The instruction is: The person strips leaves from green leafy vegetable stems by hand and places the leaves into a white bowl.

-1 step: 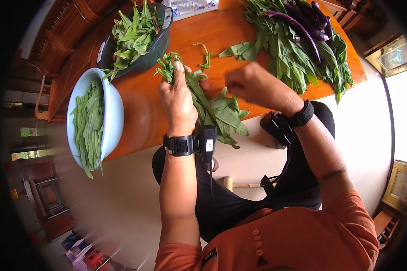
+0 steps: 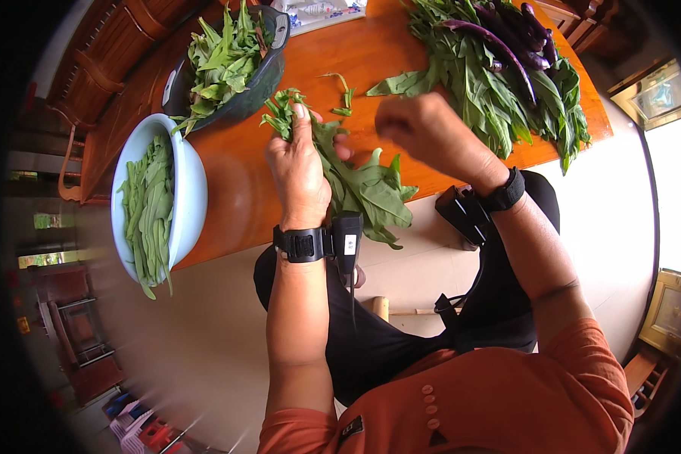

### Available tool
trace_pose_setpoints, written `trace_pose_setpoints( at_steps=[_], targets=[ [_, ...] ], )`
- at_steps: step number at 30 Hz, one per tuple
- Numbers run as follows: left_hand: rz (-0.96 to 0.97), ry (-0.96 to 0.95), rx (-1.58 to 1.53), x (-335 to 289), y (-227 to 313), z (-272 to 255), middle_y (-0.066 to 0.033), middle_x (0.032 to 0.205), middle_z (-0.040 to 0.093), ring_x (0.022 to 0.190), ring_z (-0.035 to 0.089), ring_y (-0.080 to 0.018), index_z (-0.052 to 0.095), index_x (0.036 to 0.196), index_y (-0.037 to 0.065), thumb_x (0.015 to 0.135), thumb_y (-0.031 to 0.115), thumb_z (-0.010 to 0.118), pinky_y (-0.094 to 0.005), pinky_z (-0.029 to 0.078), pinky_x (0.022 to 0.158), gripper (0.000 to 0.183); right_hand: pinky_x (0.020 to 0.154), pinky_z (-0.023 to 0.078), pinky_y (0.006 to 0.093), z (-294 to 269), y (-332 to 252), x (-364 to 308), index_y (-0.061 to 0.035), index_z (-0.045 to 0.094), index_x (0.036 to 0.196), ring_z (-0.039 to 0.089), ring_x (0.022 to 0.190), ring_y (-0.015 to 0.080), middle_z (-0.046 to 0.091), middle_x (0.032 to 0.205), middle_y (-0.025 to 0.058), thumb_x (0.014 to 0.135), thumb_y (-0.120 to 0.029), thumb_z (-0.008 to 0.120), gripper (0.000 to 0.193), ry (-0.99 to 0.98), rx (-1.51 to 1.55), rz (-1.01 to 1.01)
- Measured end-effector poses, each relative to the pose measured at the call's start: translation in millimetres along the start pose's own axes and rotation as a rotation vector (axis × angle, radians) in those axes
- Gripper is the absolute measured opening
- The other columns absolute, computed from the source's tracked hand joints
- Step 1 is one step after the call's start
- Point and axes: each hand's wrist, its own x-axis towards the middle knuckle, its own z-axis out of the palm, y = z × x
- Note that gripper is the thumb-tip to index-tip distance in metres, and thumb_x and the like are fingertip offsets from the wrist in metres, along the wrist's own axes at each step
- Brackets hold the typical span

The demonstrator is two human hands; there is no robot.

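We hold a bunch of leafy greens in our left hand, gripped near its far end with the thumb on top, while the broad leaves hang toward us past the near edge of the wooden table. Our right hand is raised to the right of the bunch, apart from it, its fingers curled inward; we cannot tell whether they pinch anything. A small green scrap lies on the table, beyond and between our hands.

To our left, a pale blue bowl holds long green leaves, some hanging over its near rim. Just beyond it, a dark basin is heaped with loose leaves. On the far right we have a large pile of greens, with purple eggplants resting on top.
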Motion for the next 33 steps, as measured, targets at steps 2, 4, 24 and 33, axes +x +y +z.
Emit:
trace_pose_setpoints(
  at_steps=[2, 4, 24, 33],
  targets=[
    [-0.010, -0.034, 0.005, -1.4, -1.4, -4.3, -0.0045, 0.066, 0.056, 0.051, 0.054, -0.0144, 0.057, 0.087, 0.005, 0.103, 0.036, 0.059, -0.0308, 0.046, 0.047, 0.035, 0.066, 0.054, 0.0371, -0.7, -2.3, 7.9, 0.0002, 0.068, 0.096, 0.067, 0.077, 0.0356, 0.069, 0.090, 0.0177, 0.083, -0.003, 0.065, 0.013, 0.233, 0.090, -0.070],
    [-0.020, -0.071, 0.011, -0.4, -2.8, -7.1, -0.0022, 0.066, 0.054, 0.047, 0.049, -0.0115, 0.058, 0.085, 0.004, 0.104, 0.035, 0.058, -0.0285, 0.043, 0.043, 0.036, 0.068, 0.055, 0.0393, -8.6, -7.8, 10.7, 0.0011, 0.067, 0.099, 0.066, 0.079, 0.0355, 0.068, 0.094, 0.0173, 0.083, -0.003, 0.065, 0.017, 0.242, 0.154, -0.053],
    [-0.151, -0.286, 0.047, -3.9, -11.6, 5.6, 0.0031, 0.065, 0.046, 0.047, 0.040, -0.0072, 0.063, 0.088, 0.002, 0.092, 0.021, 0.075, -0.0270, 0.037, 0.047, 0.023, 0.064, 0.053, 0.0495, -65.2, 62.6, -21.3, -0.0028, 0.067, 0.075, 0.067, 0.070, 0.0424, 0.067, 0.072, 0.0223, 0.083, -0.020, 0.059, 0.020, 0.406, -0.748, 0.341],
    [-0.187, -0.307, -0.007, -5.3, -20.5, 25.3, -0.0012, 0.072, 0.062, 0.052, 0.050, -0.0099, 0.064, 0.085, 0.005, 0.092, 0.024, 0.075, -0.0258, 0.038, 0.045, 0.023, 0.065, 0.047, 0.0255, -75.2, 0.0, -40.9, 0.0016, 0.068, 0.088, 0.057, 0.070, 0.0065, 0.064, 0.075, 0.0006, 0.089, -0.007, 0.065, 0.010, 0.161, 0.350, 0.181]
  ],
)
